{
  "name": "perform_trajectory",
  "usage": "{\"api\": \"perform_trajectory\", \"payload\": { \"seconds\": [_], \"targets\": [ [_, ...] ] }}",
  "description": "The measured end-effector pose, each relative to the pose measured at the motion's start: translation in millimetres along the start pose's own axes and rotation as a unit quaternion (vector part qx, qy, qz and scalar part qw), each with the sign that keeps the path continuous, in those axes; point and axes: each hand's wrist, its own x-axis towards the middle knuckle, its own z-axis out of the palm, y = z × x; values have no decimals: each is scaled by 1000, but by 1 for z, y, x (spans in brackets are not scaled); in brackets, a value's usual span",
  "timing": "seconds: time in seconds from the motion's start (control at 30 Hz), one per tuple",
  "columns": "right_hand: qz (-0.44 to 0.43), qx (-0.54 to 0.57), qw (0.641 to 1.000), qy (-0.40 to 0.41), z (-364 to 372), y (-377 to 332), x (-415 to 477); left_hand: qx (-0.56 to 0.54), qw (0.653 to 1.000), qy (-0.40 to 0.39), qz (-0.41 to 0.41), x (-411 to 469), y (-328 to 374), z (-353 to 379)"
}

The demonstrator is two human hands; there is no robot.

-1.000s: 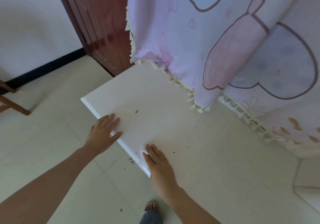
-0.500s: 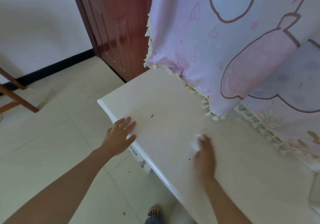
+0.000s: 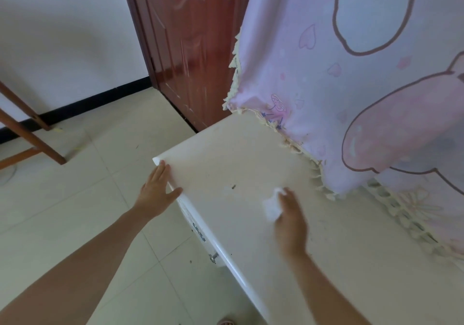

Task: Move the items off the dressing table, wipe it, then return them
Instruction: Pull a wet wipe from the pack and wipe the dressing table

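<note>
White tissue [image 3: 270,208] beneath right hand's [image 3: 291,224] flat fingers [image 3: 286,200] on dressing table [image 3: 226,159]; left hand [image 3: 155,191] flat on edge

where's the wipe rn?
Head view: the white wipe lies on the dressing table top, pressed under the right hand, just right of a dark speck and short of the pink cloth fringe.

1 camera, head-worn, wide-angle. It faces forward and steeply down over the dressing table [image 3: 238,154], close in: the tabletop fills centre to lower right of frame. Both forearms enter from the bottom edge, with the left hand [image 3: 157,189] left of centre at the table's front edge and the right hand [image 3: 291,221] just right of centre. Tiled floor [image 3: 75,211] takes the left side, door [image 3: 190,48] top centre, pink cloth [image 3: 326,99] upper right.
</note>
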Motion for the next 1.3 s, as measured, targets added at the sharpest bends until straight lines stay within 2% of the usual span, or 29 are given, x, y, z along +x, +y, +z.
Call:
{"api": "perform_trajectory", "payload": {
  "seconds": [0.1, 0.17, 0.2, 0.27, 0.37, 0.47, 0.53, 0.6, 0.67, 0.77, 0.83, 0.93, 1.07, 1.1, 1.2, 1.3],
  "targets": [
    [74, -52, 994, -56, 1, 28, 38, 27, 999, -21, 21, 4, -7, -5],
    [85, -33, 994, -56, 22, 4, 44, 29, 999, -36, 21, 4, -7, -5],
    [58, -19, 995, -77, 36, -17, 38, 27, 999, -40, 20, 4, -6, -5],
    [-89, -16, 992, -90, 62, -65, 18, 39, 998, -52, 21, 6, -5, -8],
    [-249, 0, 955, -160, 73, -124, -26, 62, 994, -91, 16, 8, -6, -17],
    [-357, 14, 917, -174, 77, -120, -51, 96, 990, -107, 14, 7, -4, -22],
    [-328, 10, 934, -146, 67, -103, -43, 117, 987, -108, 17, 6, -2, -25],
    [-232, -3, 965, -119, 50, -69, -20, 138, 984, -111, 23, 6, 0, -30],
    [-156, -44, 981, -106, 28, -22, 9, 145, 983, -112, 18, 5, 1, -33],
    [-82, -79, 990, -86, -7, 36, 53, 153, 982, -105, 17, 5, 3, -32],
    [-18, -107, 986, -124, -9, 48, 74, 156, 982, -104, 14, 5, 4, -31],
    [-22, -147, 974, -173, 15, 26, 99, 160, 981, -107, 4, 4, 8, -33],
    [-115, -79, 975, -174, 64, -49, 108, 165, 980, -113, -6, 4, 13, -34],
    [-153, -66, 963, -212, 74, -69, 101, 168, 979, -116, -7, 4, 14, -35],
    [-275, -54, 932, -230, 96, -112, 62, 170, 977, -127, -15, 5, 14, -38],
    [-398, -39, 867, -297, 86, -111, 40, 171, 976, -132, -29, 5, 15, -39]
  ]
}}
